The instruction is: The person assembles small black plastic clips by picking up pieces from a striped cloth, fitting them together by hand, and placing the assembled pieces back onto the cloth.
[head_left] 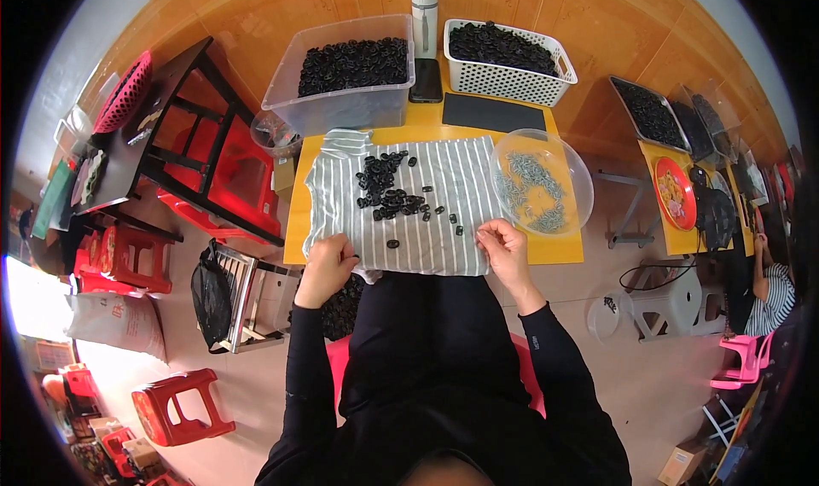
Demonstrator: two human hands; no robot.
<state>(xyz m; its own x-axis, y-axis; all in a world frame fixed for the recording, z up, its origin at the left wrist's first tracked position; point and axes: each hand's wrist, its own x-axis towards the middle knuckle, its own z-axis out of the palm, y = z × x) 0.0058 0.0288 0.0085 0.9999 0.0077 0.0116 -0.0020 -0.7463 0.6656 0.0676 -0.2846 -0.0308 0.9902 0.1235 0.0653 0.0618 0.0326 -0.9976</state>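
A grey-and-white striped cloth (465, 179) lies over the yellow table in front of me. On it, small black oval plastic pieces (375, 179) form a loose pile at the upper left, with several strewn toward the right. My left hand (328, 269) is closed at the cloth's near left corner, a dark bit showing at its fingertips; what it grips is too small to tell. My right hand (508, 251) has thumb and fingers pinched together over the cloth's near right edge, and their contents are hidden. Beside it stands a clear round tub (583, 183) with small silver screws (533, 187).
At the table's back are a clear bin (337, 110) and a white basket (503, 81) of black pieces, a phone (425, 81), a white bottle (425, 17) and a dark flat sheet (490, 112). Red stools (183, 405) stand left; another person (770, 298) sits far right.
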